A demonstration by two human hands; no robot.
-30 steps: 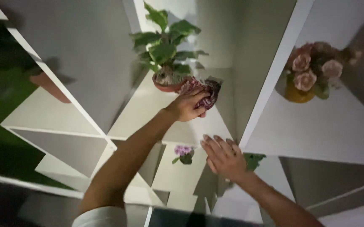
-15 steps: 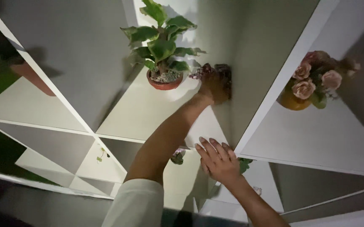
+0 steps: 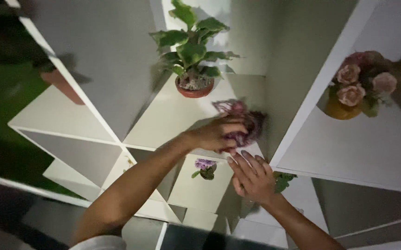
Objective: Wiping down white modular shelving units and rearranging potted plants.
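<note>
Left hand (image 3: 216, 134) had its fingers closed on a purple cloth (image 3: 243, 121) near the shelf's (image 3: 163, 120) front right corner; right hand (image 3: 252, 176) sat open just below that edge, empty.

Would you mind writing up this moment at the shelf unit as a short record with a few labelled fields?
Setting: white cube shelf unit, seen from above in dim light
Left hand: left hand grips a crumpled purple-pink cloth pressed on the shelf board
Right hand: right hand lies open and flat at the shelf's front edge, holding nothing
Same compartment: green leafy plant in a terracotta pot, behind the cloth
Right compartment: pink roses in a yellow pot
Below: small purple-flowered plant
</note>
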